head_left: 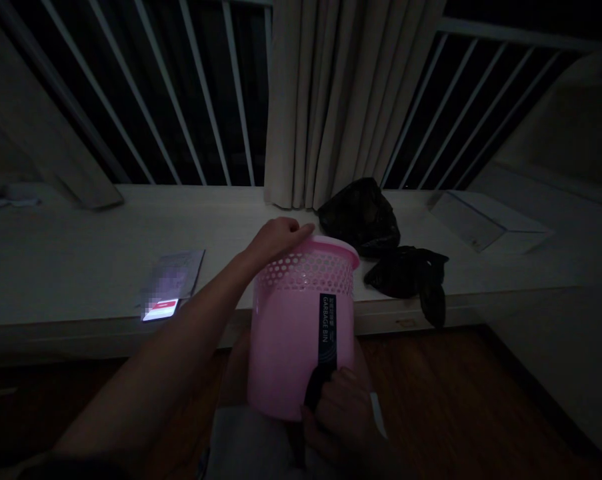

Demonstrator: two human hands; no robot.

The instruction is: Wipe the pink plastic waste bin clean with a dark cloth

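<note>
A pink garbage bin [295, 340] with a perforated band under its rim stands upright, slightly tilted, at my lap. My left hand [279, 239] is closed over the far left of its rim. On the bin's front is a dark label [327, 330] reading GARBAGE BIN. My right hand [345, 410], low in front of the bin, has its fingers closed on a dark strip [318, 385] at the label's lower end. Whether this strip is the label peeling off or a separate piece, I cannot tell. The inside of the bin is hidden.
Two crumpled black plastic bags [361, 217] [405, 272] lie on the white ledge [105, 230], one hanging over its edge. A lit phone [161, 309] and a booklet [181, 270] are at left. A clear box [491, 220] stands right. Curtains [351, 100] and window bars rise behind.
</note>
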